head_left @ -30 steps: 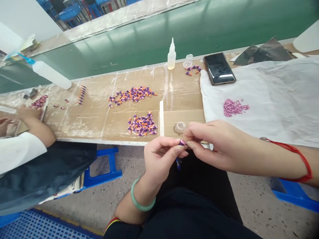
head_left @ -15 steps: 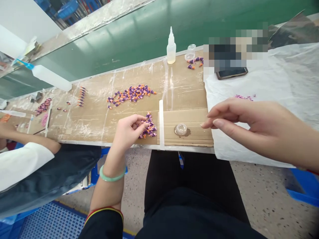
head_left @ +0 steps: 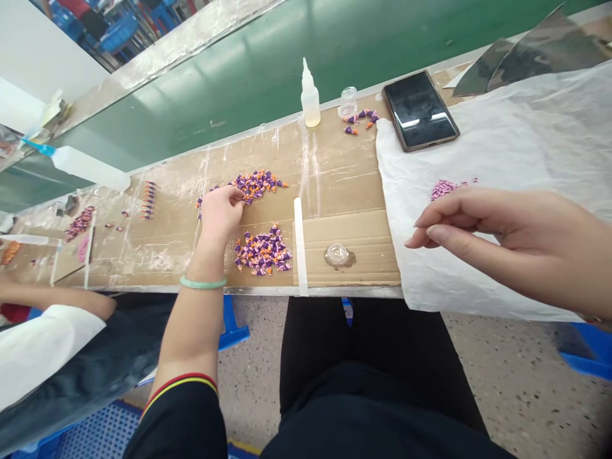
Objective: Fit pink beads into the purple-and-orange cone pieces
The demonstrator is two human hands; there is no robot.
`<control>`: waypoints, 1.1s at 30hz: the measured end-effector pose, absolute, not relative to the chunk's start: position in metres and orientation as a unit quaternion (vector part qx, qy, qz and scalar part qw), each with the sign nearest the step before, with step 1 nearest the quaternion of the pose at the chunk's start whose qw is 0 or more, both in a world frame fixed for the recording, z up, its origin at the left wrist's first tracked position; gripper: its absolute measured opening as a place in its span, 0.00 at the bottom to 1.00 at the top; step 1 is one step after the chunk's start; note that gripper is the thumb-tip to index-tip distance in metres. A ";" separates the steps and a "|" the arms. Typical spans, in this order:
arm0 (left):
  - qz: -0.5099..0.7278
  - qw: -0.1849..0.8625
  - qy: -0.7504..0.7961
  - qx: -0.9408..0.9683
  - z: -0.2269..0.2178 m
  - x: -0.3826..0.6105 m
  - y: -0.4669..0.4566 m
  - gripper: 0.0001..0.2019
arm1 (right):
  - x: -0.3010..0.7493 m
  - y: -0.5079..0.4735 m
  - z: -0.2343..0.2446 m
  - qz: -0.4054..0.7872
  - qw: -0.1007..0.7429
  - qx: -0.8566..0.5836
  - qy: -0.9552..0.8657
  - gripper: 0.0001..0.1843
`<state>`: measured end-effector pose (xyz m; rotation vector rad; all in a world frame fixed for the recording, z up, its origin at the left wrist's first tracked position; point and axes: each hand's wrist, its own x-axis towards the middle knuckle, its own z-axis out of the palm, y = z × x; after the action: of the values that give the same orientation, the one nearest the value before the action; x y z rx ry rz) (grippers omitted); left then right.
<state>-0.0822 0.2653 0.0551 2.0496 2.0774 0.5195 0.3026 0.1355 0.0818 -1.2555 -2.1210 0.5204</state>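
Note:
My left hand (head_left: pixel 222 210), a green bangle on its wrist, reaches to the left part of the far pile of small purple-and-orange pieces (head_left: pixel 261 185). Its thumb and fingers are pinched together; whatever lies between them is hidden. Closer to the table's front edge lies a second pile of purple, orange and pink pieces (head_left: pixel 262 252). My right hand (head_left: pixel 482 229) hovers over the white sheet (head_left: pixel 516 146), fingers loosely curved and nothing visible in them. Behind it is a heap of tiny pink bits (head_left: pixel 444 189). A small clear round dish (head_left: pixel 336 254) sits on cardboard between my hands.
Along the back stand a dropper bottle (head_left: pixel 310 102) and a clear cup (head_left: pixel 349 102), with a phone (head_left: pixel 421 111) to their right. A white strip (head_left: pixel 300 245) crosses the cardboard. At left are a larger bottle (head_left: pixel 90 167), a row of pieces (head_left: pixel 148 199) and another person's arm (head_left: pixel 57 296).
My left hand has moved from the near pile up and left to the far pile, uncovering the near one. My right hand has stayed much the same in shape, shifting slightly right.

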 end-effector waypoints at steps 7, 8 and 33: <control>0.395 0.349 0.563 0.637 0.094 -0.032 0.187 0.12 | 0.276 0.132 0.086 0.237 0.350 -0.382 -0.822 0.08; 0.392 0.354 0.532 0.662 0.103 -0.019 0.171 0.12 | 0.268 0.131 0.090 0.249 0.356 -0.361 -0.825 0.08; 0.419 0.359 0.393 0.735 0.156 0.046 0.068 0.05 | 0.253 0.088 0.126 -0.010 0.439 -0.175 -0.881 0.08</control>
<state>0.0464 0.0685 0.1564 1.8968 1.0137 1.0817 0.2527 0.0882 0.1265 -0.4344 -2.1909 -0.0253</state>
